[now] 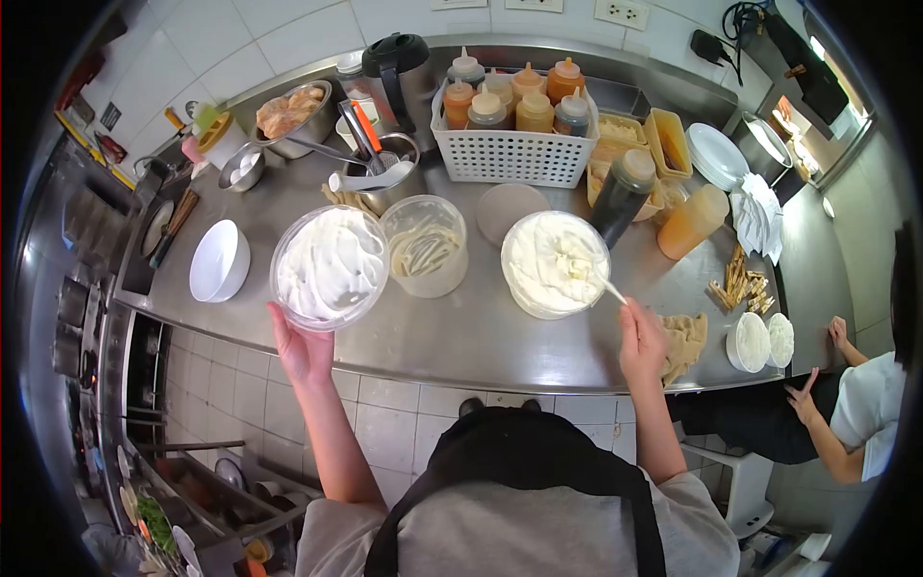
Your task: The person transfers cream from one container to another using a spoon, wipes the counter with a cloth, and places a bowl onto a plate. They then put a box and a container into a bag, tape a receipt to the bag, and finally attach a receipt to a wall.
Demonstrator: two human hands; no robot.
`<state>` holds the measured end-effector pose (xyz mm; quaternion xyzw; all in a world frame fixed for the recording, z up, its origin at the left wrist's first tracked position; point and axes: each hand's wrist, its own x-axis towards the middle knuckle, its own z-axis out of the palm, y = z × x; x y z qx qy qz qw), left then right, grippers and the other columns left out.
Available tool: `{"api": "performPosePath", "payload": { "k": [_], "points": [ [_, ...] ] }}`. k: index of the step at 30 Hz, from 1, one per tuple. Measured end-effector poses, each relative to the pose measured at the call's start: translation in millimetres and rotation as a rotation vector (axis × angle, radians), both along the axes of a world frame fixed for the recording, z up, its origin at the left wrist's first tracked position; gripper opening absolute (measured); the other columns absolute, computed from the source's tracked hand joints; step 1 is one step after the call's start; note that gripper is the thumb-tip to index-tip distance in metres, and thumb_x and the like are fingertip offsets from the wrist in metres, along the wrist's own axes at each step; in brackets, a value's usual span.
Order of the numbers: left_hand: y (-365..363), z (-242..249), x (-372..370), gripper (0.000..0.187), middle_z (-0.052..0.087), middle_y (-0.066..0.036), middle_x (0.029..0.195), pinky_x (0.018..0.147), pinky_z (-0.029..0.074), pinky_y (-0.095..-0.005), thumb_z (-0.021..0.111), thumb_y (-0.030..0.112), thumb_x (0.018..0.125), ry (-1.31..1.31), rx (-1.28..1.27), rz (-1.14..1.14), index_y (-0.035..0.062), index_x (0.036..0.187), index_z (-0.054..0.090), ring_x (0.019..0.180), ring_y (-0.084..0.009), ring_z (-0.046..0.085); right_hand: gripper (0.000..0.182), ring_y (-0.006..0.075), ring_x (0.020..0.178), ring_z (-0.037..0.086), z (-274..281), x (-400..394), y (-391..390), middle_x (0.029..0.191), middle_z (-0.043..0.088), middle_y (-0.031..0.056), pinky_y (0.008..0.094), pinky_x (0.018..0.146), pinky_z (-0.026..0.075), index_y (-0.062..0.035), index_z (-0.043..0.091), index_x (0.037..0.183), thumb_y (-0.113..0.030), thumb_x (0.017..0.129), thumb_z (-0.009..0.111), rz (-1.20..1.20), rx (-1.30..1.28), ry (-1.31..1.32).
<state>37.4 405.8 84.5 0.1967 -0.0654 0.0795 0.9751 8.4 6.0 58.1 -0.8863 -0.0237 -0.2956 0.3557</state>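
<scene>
My left hand grips the lower edge of a clear round tub filled with swirled white cream, its open top facing me. In my right hand is the pale handle of a utensil; its other end is buried in cream, so its kind is hidden. That cream, slightly yellower, fills a second tub on the steel counter. Between the two stands a clear tub with only smears of cream inside. A round translucent lid lies behind.
A white bowl stands at the left. Behind are a perforated basket of sauce bottles, a dark bottle and an orange bottle. A tan cloth lies by my right hand. Another person is at the right.
</scene>
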Motion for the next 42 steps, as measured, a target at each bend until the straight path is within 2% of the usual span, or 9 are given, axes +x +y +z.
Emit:
{"api": "performPosePath", "payload": {
  "k": [13, 15, 18, 22, 24, 27, 29, 36, 42],
  "points": [
    [-26, 4, 14, 0.047, 0.034, -0.010, 0.130, 0.100, 0.023, -0.0413, 0.043, 0.031, 0.087, 0.084, 0.060, -0.039, 0.0038, 0.124, 0.034, 0.120, -0.0233, 0.031, 0.015, 0.0263, 0.065, 0.055, -11, -2, -5, 0.072, 0.057, 0.0138, 0.0306, 0.059, 0.042, 0.0011, 0.059, 0.089, -0.005, 0.077, 0.054, -0.013, 0.043, 0.003],
    [-36, 7, 23, 0.048, 0.035, -0.010, 0.129, 0.100, 0.024, -0.0405, 0.040, 0.032, 0.087, 0.038, 0.199, -0.091, 0.0033, 0.124, 0.032, 0.119, -0.0230, 0.032, 0.015, 0.0262, 0.065, 0.055, -6, 7, -2, 0.073, 0.057, 0.0137, 0.0298, 0.059, 0.042, 0.0011, 0.059, 0.090, -0.005, 0.077, 0.054, 0.021, 0.044, -0.013],
    [-40, 15, 44, 0.045, 0.035, -0.011, 0.128, 0.099, 0.025, -0.0376, 0.038, 0.029, 0.089, 0.019, 0.254, -0.108, 0.0018, 0.124, 0.032, 0.118, -0.0221, 0.033, 0.015, 0.0262, 0.065, 0.055, 35, 15, 8, 0.073, 0.057, 0.0134, 0.0295, 0.059, 0.043, 0.0002, 0.059, 0.090, -0.007, 0.078, 0.054, 0.018, 0.304, 0.113],
    [-44, 28, 75, 0.039, 0.039, -0.011, 0.125, 0.098, 0.028, -0.0354, 0.037, 0.024, 0.089, -0.047, 0.289, -0.139, 0.0005, 0.121, 0.034, 0.116, -0.0210, 0.037, 0.018, 0.0233, 0.068, 0.055, 96, 58, 59, 0.077, 0.057, 0.0128, 0.0299, 0.062, 0.042, -0.0009, 0.058, 0.092, -0.012, 0.080, 0.052, 0.402, 0.175, -0.041],
    [-42, 27, 92, 0.038, 0.041, -0.011, 0.123, 0.097, 0.029, -0.0356, 0.037, 0.023, 0.089, -0.066, 0.308, -0.139, 0.0006, 0.120, 0.036, 0.114, -0.0209, 0.039, 0.020, 0.0112, 0.061, 0.050, 107, 94, 79, 0.070, 0.053, 0.0050, 0.0212, 0.057, 0.040, -0.0030, 0.058, 0.099, -0.007, 0.081, 0.050, 0.537, 0.045, -0.140],
    [-42, 34, 102, 0.034, 0.046, -0.010, 0.119, 0.094, 0.033, -0.0354, 0.038, 0.021, 0.089, -0.093, 0.334, -0.160, 0.0016, 0.116, 0.039, 0.109, -0.0202, 0.044, 0.020, 0.0096, 0.063, 0.049, 128, 138, 97, 0.069, 0.051, 0.0027, 0.0204, 0.059, 0.040, -0.0025, 0.057, 0.100, -0.008, 0.082, 0.049, 0.613, 0.074, 0.034],
    [-40, 33, 104, 0.032, 0.047, -0.010, 0.117, 0.092, 0.036, -0.0348, 0.038, 0.021, 0.089, -0.123, 0.364, -0.188, 0.0029, 0.116, 0.039, 0.107, -0.0194, 0.046, 0.020, 0.0073, 0.063, 0.047, 132, 161, 107, 0.070, 0.050, -0.0006, 0.0194, 0.060, 0.040, -0.0024, 0.057, 0.100, -0.010, 0.083, 0.048, 0.777, 0.385, 0.131],
    [-36, 43, 101, 0.025, 0.052, -0.009, 0.107, 0.085, 0.042, -0.0335, 0.037, 0.021, 0.090, -0.096, 0.418, -0.196, 0.0029, 0.106, 0.042, 0.099, -0.0189, 0.051, 0.019, 0.0054, 0.060, 0.044, 108, 185, 118, 0.066, 0.050, -0.0027, 0.0192, 0.056, 0.039, -0.0044, 0.059, 0.096, -0.014, 0.083, 0.050, 0.805, 0.449, 0.339],
    [-29, 42, 114, 0.017, 0.053, -0.008, 0.099, 0.081, 0.044, -0.0307, 0.038, 0.018, 0.089, -0.058, 0.488, -0.204, 0.0029, 0.098, 0.043, 0.091, -0.0171, 0.054, 0.015, 0.0048, 0.063, 0.045, 110, 191, 113, 0.070, 0.050, -0.0035, 0.0191, 0.058, 0.040, -0.0045, 0.059, 0.094, -0.011, 0.083, 0.050, 0.897, 0.333, 0.503]
  ]
}}
